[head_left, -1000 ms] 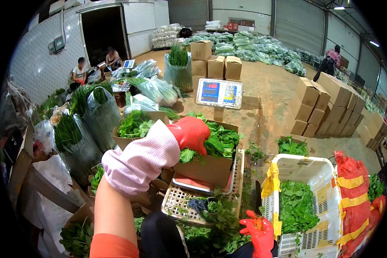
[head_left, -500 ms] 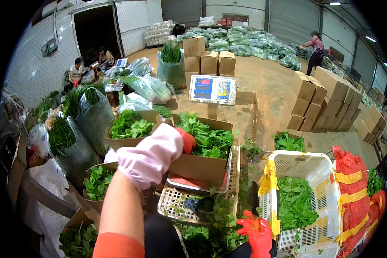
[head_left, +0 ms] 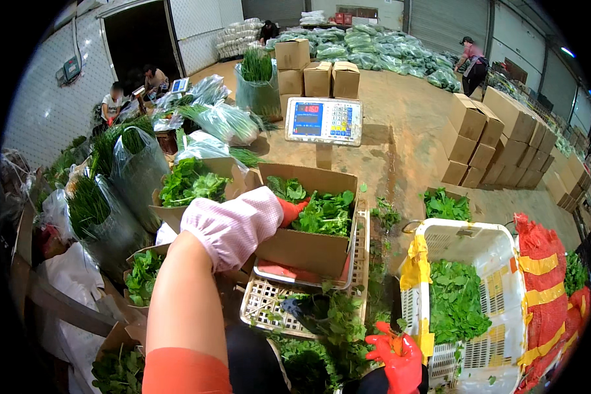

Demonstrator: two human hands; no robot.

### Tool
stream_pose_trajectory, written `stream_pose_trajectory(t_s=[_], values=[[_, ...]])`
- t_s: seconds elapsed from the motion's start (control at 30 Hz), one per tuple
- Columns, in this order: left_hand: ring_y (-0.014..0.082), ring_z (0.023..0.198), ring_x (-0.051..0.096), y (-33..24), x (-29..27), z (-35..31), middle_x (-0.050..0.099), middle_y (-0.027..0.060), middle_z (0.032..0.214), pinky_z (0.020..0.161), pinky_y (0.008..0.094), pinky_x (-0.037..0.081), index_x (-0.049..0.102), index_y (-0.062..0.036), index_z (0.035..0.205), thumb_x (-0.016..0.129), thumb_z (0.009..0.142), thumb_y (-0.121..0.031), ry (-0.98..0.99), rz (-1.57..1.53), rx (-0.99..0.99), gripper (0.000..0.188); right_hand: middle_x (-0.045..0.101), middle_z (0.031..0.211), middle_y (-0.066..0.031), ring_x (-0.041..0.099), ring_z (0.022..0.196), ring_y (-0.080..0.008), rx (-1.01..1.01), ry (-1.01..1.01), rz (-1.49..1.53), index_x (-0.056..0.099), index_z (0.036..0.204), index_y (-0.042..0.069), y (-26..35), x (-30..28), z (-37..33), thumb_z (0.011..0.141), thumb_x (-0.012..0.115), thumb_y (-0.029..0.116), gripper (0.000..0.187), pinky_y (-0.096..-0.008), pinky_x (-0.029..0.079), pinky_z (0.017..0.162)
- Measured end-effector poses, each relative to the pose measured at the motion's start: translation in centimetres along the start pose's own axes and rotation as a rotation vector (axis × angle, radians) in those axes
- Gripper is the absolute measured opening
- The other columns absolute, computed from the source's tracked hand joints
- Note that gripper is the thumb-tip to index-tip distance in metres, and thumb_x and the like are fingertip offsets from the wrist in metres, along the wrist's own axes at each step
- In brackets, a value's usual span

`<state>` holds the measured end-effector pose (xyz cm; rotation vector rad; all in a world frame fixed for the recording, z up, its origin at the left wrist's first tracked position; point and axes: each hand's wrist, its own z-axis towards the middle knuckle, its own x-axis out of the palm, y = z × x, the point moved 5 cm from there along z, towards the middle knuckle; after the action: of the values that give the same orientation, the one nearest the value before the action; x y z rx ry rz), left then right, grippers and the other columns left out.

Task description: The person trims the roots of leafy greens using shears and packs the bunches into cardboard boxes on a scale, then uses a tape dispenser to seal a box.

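Observation:
My left hand (head_left: pixel 290 211), in a red glove with a pink checked sleeve cuff, reaches over the left side of a cardboard box (head_left: pixel 300 253). Its fingers lie partly stretched against the leafy greens (head_left: pixel 325 215) inside; leaves and the cuff hide some of the hand. Under the box is the platform of a digital scale, whose display (head_left: pixel 323 121) stands behind it. Low on the right, my right hand (head_left: pixel 399 361), in a wet red glove, rests palm up with loosely bent fingers apart. It is beside a white plastic basket (head_left: pixel 450 230) holding more leafy greens (head_left: pixel 458 302).
A slatted crate (head_left: pixel 259 314) supports the scale. Boxes of greens (head_left: pixel 194 184) and bags of long green stalks (head_left: pixel 138 171) crowd the left. Red mesh sacking (head_left: pixel 544 262) hangs on the basket's right. Cardboard cartons (head_left: pixel 469 131) are stacked farther right. Several people work farther back.
The greens in the box sit lower, baring its back inner wall, and the scale's reading has changed. My left hand has shifted slightly right among the leaves. My right hand stays nearly still.

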<state>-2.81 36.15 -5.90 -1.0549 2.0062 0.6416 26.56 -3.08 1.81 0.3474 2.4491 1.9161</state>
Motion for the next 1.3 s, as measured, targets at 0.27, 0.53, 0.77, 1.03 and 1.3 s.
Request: stream_pose_trajectory(t_s=[0.27,0.53,0.77,1.03,1.3], values=[[0.0332,0.114,0.054,-5.3,-5.5,-4.3,0.048,0.0249,0.129,0.099,0.0446,0.036,-0.007,-0.0358,0.146,0.066,0.078,-0.030,-0.007,-0.130,0.054,0.099,0.064,0.099,-0.0111,0.063,0.066,-0.0142,0.169,-0.189,-0.064,0.048,0.124,0.002,-1.3,-1.8,1.6,0.087,0.062,0.012,0.041,-0.0243,0.048,0.055],[0.0147,0.084,0.060,-4.8,-12.9,-22.6,0.060,0.0092,0.100,0.078,0.0281,0.050,0.037,-0.0153,0.140,0.072,0.072,-0.004,-0.937,-0.622,0.058,0.077,0.061,0.094,-0.0134,0.062,0.062,-0.0162,0.150,-0.179,-0.375,0.041,0.129,-0.001,-8.7,0.8,6.5,0.086,0.054,0.005,0.045,-0.0258,0.047,0.055],[0.0144,0.088,0.059,-12.5,-9.0,-30.6,0.063,0.0079,0.098,0.082,0.0269,0.048,0.043,-0.0041,0.133,0.064,0.082,0.000,-1.493,-1.545,0.650,0.055,0.060,0.077,-0.0129,0.060,0.072,-0.0227,0.005,-0.441,-0.777,0.057,0.095,0.004,-16.1,-2.4,11.0,0.087,0.055,0.028,0.025,-0.0359,0.045,0.061],[0.0116,0.084,0.060,-17.5,7.1,-23.0,0.065,0.0068,0.093,0.077,0.0255,0.049,0.050,-0.0054,0.127,0.062,0.084,-0.002,-1.099,-1.919,0.223,0.045,0.065,0.079,-0.0162,0.062,0.073,-0.0363,-0.575,-0.297,-1.124,0.065,0.086,0.007,-10.4,6.9,8.5,0.080,0.060,0.013,0.010,-0.0446,0.049,0.064],[0.0073,0.082,0.057,-17.0,4.4,-22.7,0.061,0.0020,0.090,0.075,0.0218,0.048,0.048,-0.0065,0.129,0.059,0.084,-0.003,-1.113,-1.968,0.391,0.047,0.065,0.071,-0.0119,0.065,0.068,-0.0275,-0.631,-0.071,-1.802,0.064,0.074,0.011,-15.6,12.2,8.9,0.063,0.069,0.022,0.017,-0.0385,0.048,0.058]])
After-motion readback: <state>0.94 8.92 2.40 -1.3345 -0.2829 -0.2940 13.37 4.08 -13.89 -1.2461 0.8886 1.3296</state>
